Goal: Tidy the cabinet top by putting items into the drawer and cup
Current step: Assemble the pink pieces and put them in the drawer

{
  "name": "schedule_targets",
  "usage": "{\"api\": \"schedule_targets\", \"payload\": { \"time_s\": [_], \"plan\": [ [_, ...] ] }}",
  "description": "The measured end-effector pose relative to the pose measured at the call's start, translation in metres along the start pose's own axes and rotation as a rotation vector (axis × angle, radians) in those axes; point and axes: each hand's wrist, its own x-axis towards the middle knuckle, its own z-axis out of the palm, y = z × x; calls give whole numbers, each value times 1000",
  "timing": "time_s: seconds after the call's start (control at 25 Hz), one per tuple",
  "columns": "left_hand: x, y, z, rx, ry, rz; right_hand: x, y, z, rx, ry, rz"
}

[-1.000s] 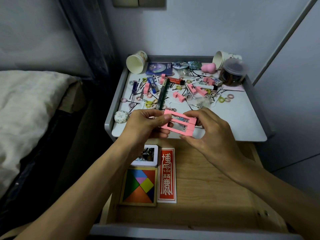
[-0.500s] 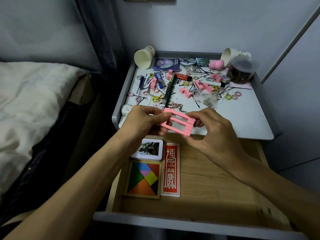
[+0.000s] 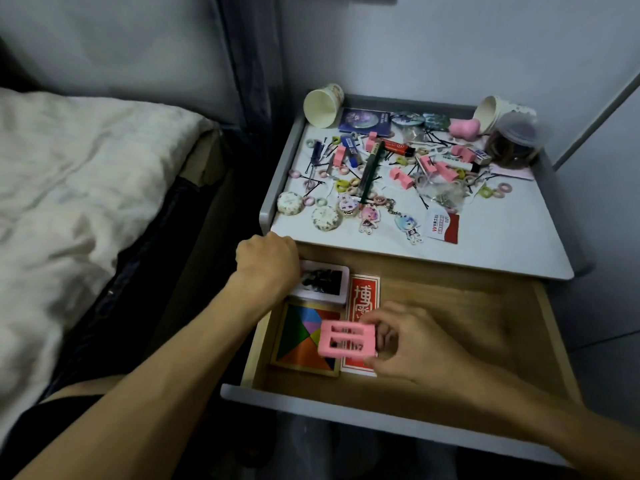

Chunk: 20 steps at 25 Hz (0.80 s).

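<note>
Right hand point(image 3: 412, 344) is pinching the pink frame point(image 3: 348, 342), grip clamped on it, holding it over the open drawer point(image 3: 450, 317) above the tangram box point(image 3: 298, 344). Left hand point(image 3: 268, 268) is resting at the drawer's back-left corner; fingers hidden, cannot tell its grip.

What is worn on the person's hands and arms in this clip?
Nothing visible: the left hand and right hand are bare, no gloves or watch seen; the left forearm and right forearm show no sleeves within the frame.
</note>
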Motion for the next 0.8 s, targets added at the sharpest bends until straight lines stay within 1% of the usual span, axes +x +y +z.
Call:
{"api": "schedule_targets", "payload": {
  "time_s": [0.08,0.16,0.36,0.44,0.6,0.72,0.8],
  "plan": [
    [7,2,12,29,-37,34,-5,-1,20,37,-54,1],
    [10,3,15,42,-28,48,-9,-3,30,60,-86,-18],
    [12,2,15,39,-56,37,1,-5,40,63,-141,-62],
    [13,1,15,30,-57,37,14,-8,54,30,-149,-104],
    [13,1,15,32,-52,45,34,-17,90,-31,-242,-203],
    [15,3,12,35,-106,63,41,-18,94,-145,-333,-248],
    [16,3,11,47,-107,78,45,-16,93,-259,-381,-304]
  ]
}}
